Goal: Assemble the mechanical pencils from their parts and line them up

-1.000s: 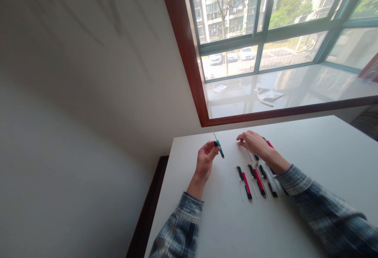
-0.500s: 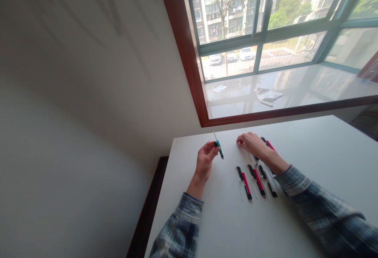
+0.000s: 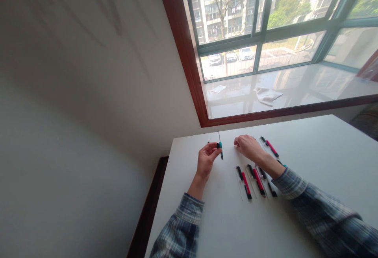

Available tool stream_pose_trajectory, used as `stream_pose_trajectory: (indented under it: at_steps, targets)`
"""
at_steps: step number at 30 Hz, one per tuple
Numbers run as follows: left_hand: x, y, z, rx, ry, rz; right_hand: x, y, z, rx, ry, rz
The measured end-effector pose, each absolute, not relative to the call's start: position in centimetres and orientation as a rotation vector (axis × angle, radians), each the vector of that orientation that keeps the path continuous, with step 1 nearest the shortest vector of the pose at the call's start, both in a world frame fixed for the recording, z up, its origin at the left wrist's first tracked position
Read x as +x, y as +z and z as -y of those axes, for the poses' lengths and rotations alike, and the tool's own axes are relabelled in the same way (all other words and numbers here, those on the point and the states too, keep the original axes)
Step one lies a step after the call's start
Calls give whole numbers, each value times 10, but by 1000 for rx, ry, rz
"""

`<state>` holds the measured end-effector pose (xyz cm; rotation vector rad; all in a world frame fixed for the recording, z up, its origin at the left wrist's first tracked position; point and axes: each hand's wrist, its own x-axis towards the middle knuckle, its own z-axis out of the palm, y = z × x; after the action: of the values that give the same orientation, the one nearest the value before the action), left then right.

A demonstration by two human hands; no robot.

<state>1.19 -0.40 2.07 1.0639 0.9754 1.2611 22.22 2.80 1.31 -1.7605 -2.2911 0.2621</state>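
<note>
My left hand [image 3: 206,159] pinches the parts of a pen [image 3: 221,150] above the table's far left part. The pen has a teal and black barrel, and a thin refill [image 3: 219,136] points up from it. A small dark tip [image 3: 208,142] shows behind the fingers. To the right, my right hand [image 3: 248,146] hovers low over the table with its fingers curled together; whatever they hold is hidden. Below that hand lie disassembled pens: a red barrel [image 3: 246,185], another red barrel [image 3: 259,182], black pieces [image 3: 239,172] and thin refills [image 3: 239,185].
Beyond my right hand lies another red and black pen set [image 3: 272,148]. A teal piece [image 3: 282,163] shows partly by the right cuff. The white table [image 3: 230,226] meets a wall and a red-brown window frame [image 3: 203,121]. A cloth [image 3: 268,95] lies on the sill.
The pen in my left hand has turned more upright and shifted slightly right. My right hand has moved a little left and down, uncovering more of the red and black pen set behind it.
</note>
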Motion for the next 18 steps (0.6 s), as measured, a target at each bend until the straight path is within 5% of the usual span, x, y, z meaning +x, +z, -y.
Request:
stream_pose_trajectory:
  at_steps: [18]
  targets:
    - [2, 4, 0, 1207, 1186, -1005, 241, 61, -34, -1040, 1184, 1555]
